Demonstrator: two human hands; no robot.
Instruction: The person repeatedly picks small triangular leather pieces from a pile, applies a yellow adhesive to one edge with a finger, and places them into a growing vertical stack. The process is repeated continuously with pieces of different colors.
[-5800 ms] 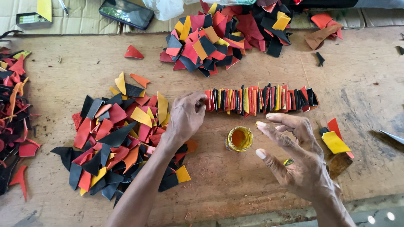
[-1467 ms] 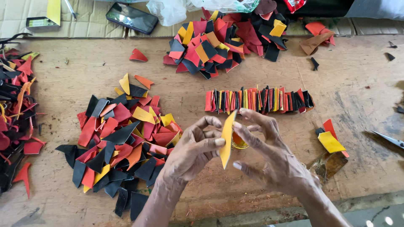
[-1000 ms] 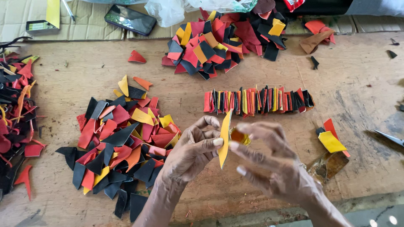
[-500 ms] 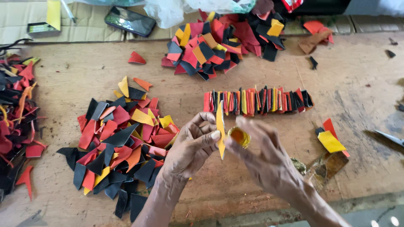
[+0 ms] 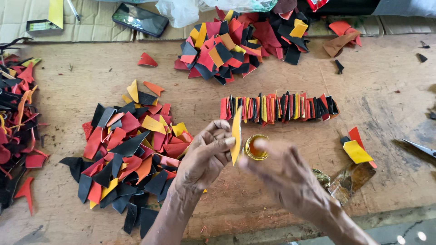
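My left hand [image 5: 205, 156] pinches a narrow yellow leather piece [image 5: 236, 134] and holds it upright on its edge. My right hand [image 5: 290, 177] is blurred with motion right beside it, fingertips at the piece's lower edge, over a small round pot of orange glue [image 5: 255, 147]. Beyond them a row of folded red, black and yellow pieces [image 5: 278, 108] stands on edge across the wooden board [image 5: 100, 63]. Left of my left hand lies a loose heap of red, black and yellow cut pieces [image 5: 129, 149].
A second heap of cut pieces [image 5: 245, 41] lies at the back, with a phone [image 5: 140, 19] and a plastic bag [image 5: 179, 10] behind it. Scraps pile at the left edge [image 5: 16, 122]. A yellow and a red piece [image 5: 356, 149] and scissor blades [image 5: 420, 147] lie at right.
My left hand picked the yellow piece out of the heap and raised it upright. My right hand moved in from the right, over the glue pot, and is working at the piece.
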